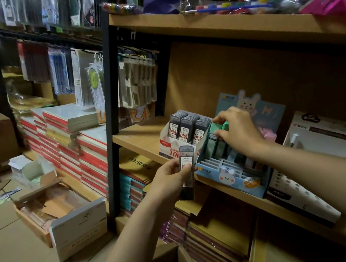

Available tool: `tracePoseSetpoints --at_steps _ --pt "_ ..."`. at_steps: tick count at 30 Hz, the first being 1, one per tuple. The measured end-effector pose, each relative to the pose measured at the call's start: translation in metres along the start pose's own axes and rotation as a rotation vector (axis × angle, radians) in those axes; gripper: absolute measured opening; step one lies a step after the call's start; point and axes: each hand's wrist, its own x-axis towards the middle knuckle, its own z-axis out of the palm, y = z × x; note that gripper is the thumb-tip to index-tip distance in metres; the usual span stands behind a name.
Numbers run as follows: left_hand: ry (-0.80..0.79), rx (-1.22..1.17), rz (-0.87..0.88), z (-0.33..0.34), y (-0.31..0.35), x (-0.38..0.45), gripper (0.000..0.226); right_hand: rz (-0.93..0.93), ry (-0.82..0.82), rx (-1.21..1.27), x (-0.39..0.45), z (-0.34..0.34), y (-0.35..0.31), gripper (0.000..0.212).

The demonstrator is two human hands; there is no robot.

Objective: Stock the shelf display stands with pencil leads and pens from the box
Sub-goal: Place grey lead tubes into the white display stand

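Stocking looked maybe halfway. The red lead stand (175, 135) on the shelf (136, 139) already had three full rows. Left hand (171, 177) gripped another lead case (187, 169) just in front; right hand (236, 131) pinched green packs (217, 127) in the bunny stand (227, 167), front slots bare.

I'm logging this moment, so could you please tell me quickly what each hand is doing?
Left hand: grips a dark grey plastic pencil lead case.
Right hand: pinches a green packet in the blue cardboard rabbit display stand.
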Motion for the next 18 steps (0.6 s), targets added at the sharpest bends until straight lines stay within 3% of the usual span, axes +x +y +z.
tracePoseSetpoints --at_steps 7,11,16,18 --pt "0.058 -0.018 0.027 -0.002 -0.005 0.003 0.022 0.01 0.01 0.002 -0.003 0.007 0.0 0.035" --pt "0.075 -0.02 0.06 -0.002 -0.006 0.004 0.019 -0.117 0.131 0.062 -0.011 -0.004 -0.01 0.03" --pt "0.034 0.025 0.165 -0.002 -0.001 0.006 0.017 -0.124 -0.349 0.297 -0.026 -0.004 -0.042 0.041" --pt "0.038 0.076 0.198 0.0 -0.001 0.008 0.019 -0.13 -0.367 0.32 -0.023 -0.002 -0.047 0.034"
